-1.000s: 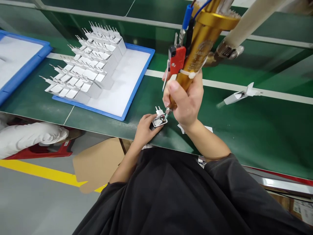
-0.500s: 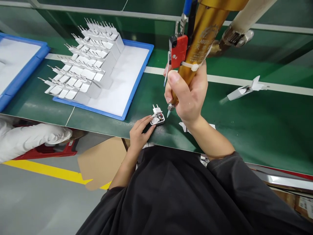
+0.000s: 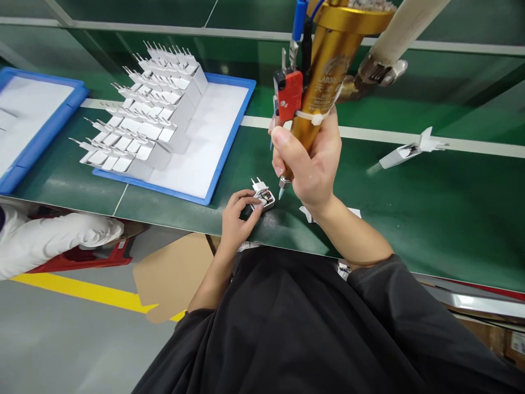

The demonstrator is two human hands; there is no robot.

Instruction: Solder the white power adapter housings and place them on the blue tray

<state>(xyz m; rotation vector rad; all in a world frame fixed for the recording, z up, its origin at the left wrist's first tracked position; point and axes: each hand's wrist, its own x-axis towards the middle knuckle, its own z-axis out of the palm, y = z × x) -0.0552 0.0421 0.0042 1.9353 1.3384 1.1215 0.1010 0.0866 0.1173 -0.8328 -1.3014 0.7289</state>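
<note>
My right hand [image 3: 310, 165] is wrapped round a gold dispensing tool [image 3: 324, 82] with a red switch box on its side and a pale nozzle tip pointing down. The tip hangs just right of a small white plug housing [image 3: 262, 197] with two pins, which lies open on the green belt near its front edge. My left hand [image 3: 240, 216] pinches that housing from the left with curled fingers.
A blue tray [image 3: 229, 145] with white liner holds several stacked rows of white plug housings [image 3: 143, 115]. Another blue tray [image 3: 36, 137] sits at far left. A lone white housing [image 3: 410, 152] lies on the belt at right. A white-sleeved arm [image 3: 53, 241] of another person is at lower left.
The tool's tip lifted off the housing and now hangs just beside it. My left hand's fingers curled more tightly round the housing and turned it slightly.
</note>
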